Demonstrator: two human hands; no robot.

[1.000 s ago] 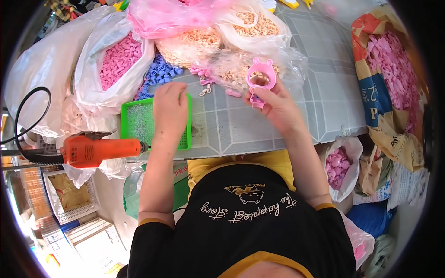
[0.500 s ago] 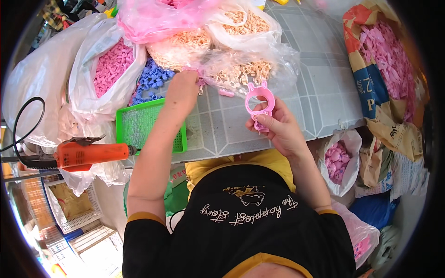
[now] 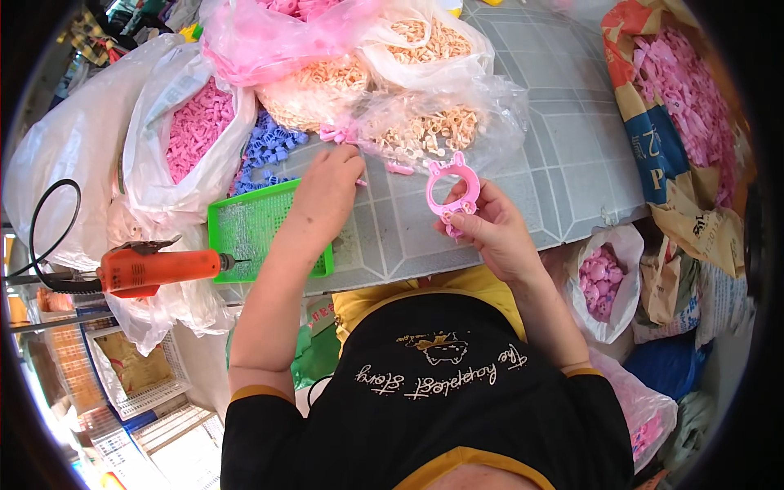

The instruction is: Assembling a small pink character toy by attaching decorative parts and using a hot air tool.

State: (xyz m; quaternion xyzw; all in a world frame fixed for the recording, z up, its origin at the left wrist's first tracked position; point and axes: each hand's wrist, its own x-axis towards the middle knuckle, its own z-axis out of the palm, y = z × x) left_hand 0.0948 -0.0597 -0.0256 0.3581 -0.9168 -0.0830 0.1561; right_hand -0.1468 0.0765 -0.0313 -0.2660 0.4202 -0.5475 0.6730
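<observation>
Grey table [image 3: 563, 155] lies underneath. An orange power tool [image 3: 159, 271], then a green tray [image 3: 260, 229], sit left of the left hand [image 3: 328, 184], whose fingers bend — whether gripping, I cannot tell. Right of those fingers, the right hand [image 3: 498, 227] grips a pink ring [image 3: 471, 184] between fingers and thumb.

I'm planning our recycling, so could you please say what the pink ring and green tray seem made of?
Pink ring: probably moulded plastic, smooth, slightly glossy; even colour, rounded knobs suggest it.
Green tray: likely plastic, semi-glossy, given uniform colour and gridded floor.
</observation>
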